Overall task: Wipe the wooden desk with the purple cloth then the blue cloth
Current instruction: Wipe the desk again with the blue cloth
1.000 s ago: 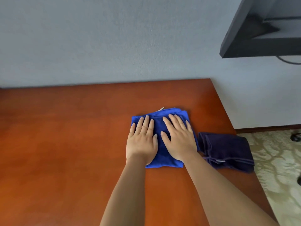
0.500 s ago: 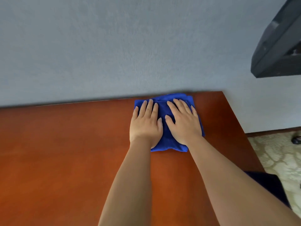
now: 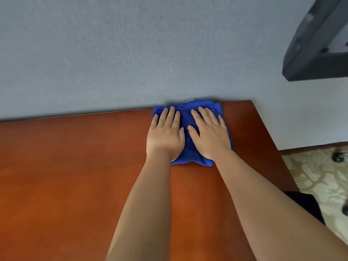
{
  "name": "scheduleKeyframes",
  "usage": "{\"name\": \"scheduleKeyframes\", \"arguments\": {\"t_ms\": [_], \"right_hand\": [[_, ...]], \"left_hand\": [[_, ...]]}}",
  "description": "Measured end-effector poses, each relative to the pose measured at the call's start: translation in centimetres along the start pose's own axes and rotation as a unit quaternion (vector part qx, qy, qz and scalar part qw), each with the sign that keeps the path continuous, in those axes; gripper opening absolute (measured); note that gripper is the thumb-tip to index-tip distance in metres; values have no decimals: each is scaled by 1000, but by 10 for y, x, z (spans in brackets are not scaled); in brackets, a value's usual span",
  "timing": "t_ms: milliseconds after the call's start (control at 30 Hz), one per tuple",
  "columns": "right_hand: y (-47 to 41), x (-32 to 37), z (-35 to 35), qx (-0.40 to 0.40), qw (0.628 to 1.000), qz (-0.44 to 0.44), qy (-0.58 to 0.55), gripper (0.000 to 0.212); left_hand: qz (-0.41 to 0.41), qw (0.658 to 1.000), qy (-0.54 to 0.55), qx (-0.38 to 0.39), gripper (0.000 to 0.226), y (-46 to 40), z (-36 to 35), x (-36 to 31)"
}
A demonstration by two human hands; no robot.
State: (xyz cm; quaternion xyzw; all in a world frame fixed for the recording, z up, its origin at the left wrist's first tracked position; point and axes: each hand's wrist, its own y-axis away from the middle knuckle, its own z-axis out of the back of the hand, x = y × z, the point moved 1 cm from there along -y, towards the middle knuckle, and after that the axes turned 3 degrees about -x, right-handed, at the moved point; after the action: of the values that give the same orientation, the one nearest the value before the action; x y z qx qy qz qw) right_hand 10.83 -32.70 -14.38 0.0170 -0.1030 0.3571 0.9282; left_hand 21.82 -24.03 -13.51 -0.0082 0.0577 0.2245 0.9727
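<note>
Fingers on both hands are stretched out straight and lying flat, not curled round anything, just pressing down. The left hand [image 3: 165, 135] has its fingers close together pointing at the far wall, palm flat on the left part of the blue cloth [image 3: 188, 147], with the heel of the hand hanging slightly over the cloth's near left corner onto the wood. The right hand [image 3: 210, 136] is the same deal, fingers a bit more fanned and angled to the far left, thumb tucked in toward the left hand's thumb (the two are close but a strip of blue shows between them).

The blue cloth is folded into a rough square and sits at the far edge of the wooden desk [image 3: 75, 176], toward its far right corner, with the cloth's far edge up against the grey-blue wall [image 3: 131, 53]. You can see the layered folds at its far right corner.

Both bare forearms run from the near edge of the view out to the cloth. The purple cloth [image 3: 305, 206] is only a dark patch at the desk's near right edge, mostly hidden behind the right forearm, well apart from the blue one. Right of the desk there's patterned beige carpet [image 3: 320, 178], and a dark grey object [image 3: 316, 59] is in the upper right corner, too blurred to identify
</note>
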Motion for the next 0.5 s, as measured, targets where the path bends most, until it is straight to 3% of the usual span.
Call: {"name": "scheduleKeyframes", "arguments": {"t_ms": [100,233,500], "right_hand": [[30,-1,0,9,1000,18,-3,59],[80,-2,4,13,998,53,-9,81],[118,-13,9,22,995,89,-24,82]], "left_hand": [[15,1000,-2,7,57,35,-2,-11],[52,998,-7,17,57,91,-5,-30],[81,997,-12,16,57,134,-2,-56]]}}
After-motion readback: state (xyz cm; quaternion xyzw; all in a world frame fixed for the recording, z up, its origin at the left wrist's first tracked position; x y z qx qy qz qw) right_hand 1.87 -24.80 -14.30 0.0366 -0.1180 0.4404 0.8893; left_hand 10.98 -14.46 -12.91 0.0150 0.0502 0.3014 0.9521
